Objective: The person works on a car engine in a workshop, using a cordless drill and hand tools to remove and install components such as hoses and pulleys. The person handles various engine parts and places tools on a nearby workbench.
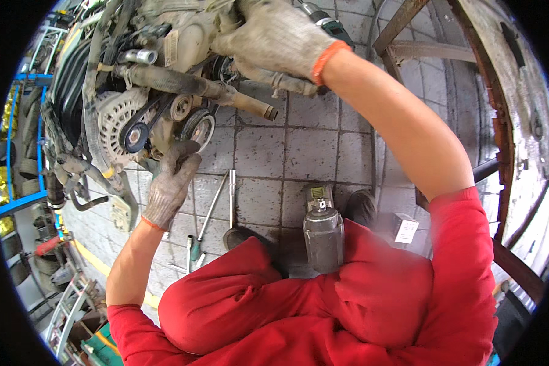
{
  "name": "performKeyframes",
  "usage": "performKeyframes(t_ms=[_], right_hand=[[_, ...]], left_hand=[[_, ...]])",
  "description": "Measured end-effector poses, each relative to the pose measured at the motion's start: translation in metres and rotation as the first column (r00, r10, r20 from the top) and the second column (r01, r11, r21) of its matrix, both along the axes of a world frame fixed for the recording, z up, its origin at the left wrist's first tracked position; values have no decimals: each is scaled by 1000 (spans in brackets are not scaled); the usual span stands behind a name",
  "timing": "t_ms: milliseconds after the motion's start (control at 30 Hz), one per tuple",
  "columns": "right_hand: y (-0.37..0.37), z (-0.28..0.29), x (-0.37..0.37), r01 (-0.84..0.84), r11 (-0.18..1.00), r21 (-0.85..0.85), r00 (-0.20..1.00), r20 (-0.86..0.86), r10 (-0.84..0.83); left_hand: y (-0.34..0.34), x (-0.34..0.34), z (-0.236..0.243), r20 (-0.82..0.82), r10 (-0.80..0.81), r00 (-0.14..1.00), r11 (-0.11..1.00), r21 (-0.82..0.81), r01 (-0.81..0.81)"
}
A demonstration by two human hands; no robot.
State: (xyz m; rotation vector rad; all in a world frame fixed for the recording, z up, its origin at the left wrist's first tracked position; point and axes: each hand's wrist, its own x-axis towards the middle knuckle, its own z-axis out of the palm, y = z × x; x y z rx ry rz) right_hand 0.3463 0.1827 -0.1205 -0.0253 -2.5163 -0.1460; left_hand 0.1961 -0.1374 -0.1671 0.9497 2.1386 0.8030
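My left hand [175, 174], in a dirty knit glove, has its fingers curled at the lower rim of a round crankshaft pulley [204, 130] on the engine [183, 33]; what lies under the fingertips is partly hidden. Left of it sit the alternator [110, 122] and black belt. My right hand [280, 39], gloved and slightly blurred, reaches over the engine's top right; its fingertips are hidden among the parts. Below it runs a dirty hose and pipe [244, 100].
A cordless drill [332, 27] lies behind my right hand. On the tiles are long wrenches [232, 195], a grey cylindrical tool [323, 244] and a small box [407, 229]. A rusty frame [503, 140] stands right; blue racking [21, 201] with parts is left.
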Motion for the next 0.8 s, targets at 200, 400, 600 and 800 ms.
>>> performKeyframes(t_ms=[200,400,600,800], right_hand=[[-12,-38,-10,131,561,-818,986,48,-160],[0,-114,-4,49,919,-390,998,-14,-59],[-6,-135,-4,-21,558,-830,996,28,79],[7,-154,-18,-62,588,-807,994,4,111]], left_hand=[[34,1,13,-96,-44,994,985,-169,27],[73,27,37,-169,-144,975,987,-97,129],[63,33,50,-357,-86,930,978,150,148],[65,29,58,-194,157,968,974,192,-120]])
